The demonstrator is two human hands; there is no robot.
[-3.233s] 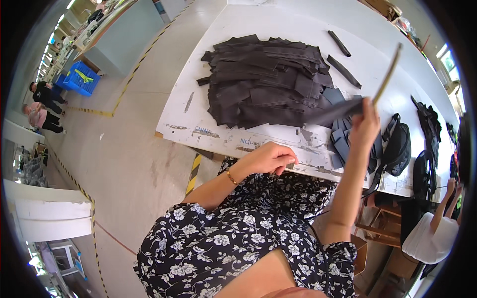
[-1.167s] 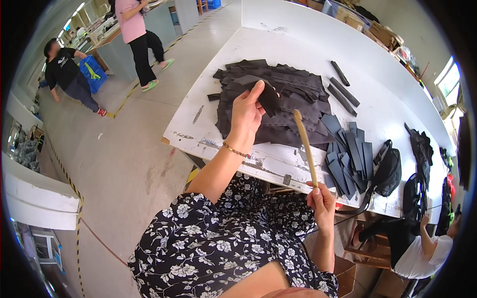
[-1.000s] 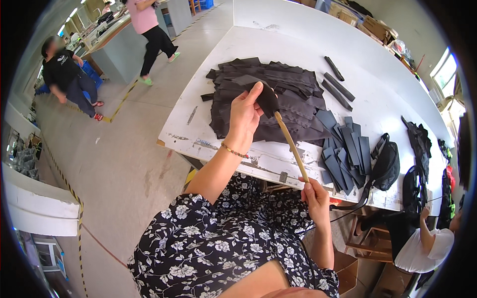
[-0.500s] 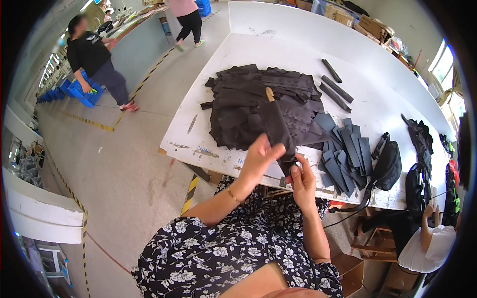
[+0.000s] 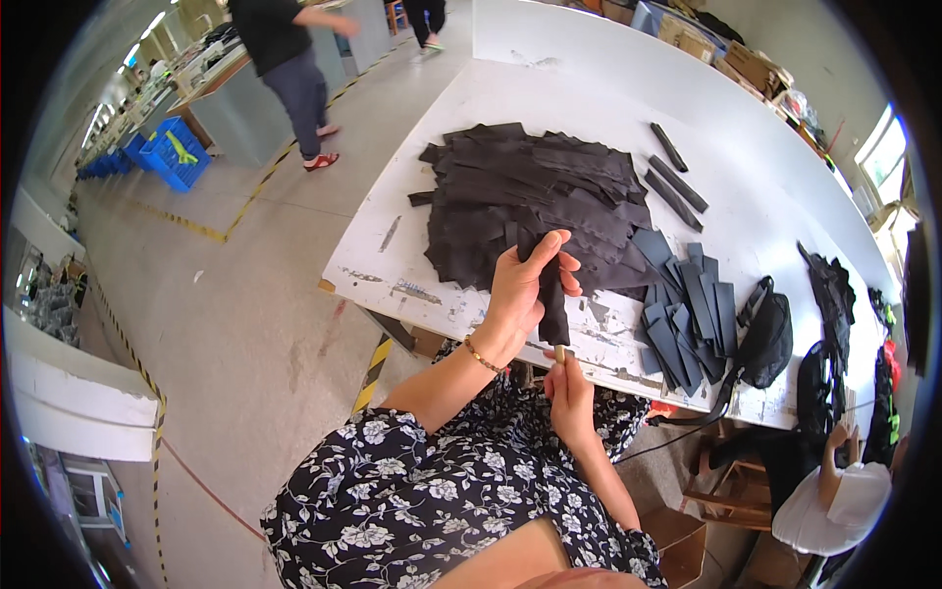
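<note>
My left hand (image 5: 518, 293) is closed round a narrow black fabric sleeve (image 5: 554, 322), held upright above the table's near edge. From its lower end a short piece of a pale stick (image 5: 560, 352) sticks out. My right hand (image 5: 571, 395) pinches that stick just below the sleeve; the rest of the stick is hidden. Beyond my hands lies a broad heap of black fabric pieces (image 5: 530, 182). Right of the heap is a loose pile of flat dark grey strips (image 5: 698, 299). Several narrow black rolled pieces (image 5: 677, 184) lie apart at the far right.
The white table (image 5: 383, 255) has a raised back wall (image 5: 608, 39). A black mesh bag (image 5: 767, 339) rests near its right edge. A person in a white top (image 5: 834, 506) sits at the right. Another person (image 5: 294, 83) stands in the aisle beyond a blue crate (image 5: 177, 154).
The stick's pale end showed at the sleeve's far end; now a pale end shows at the near end, in my right hand. My left hand has moved up the sleeve. The person in the aisle moved right.
</note>
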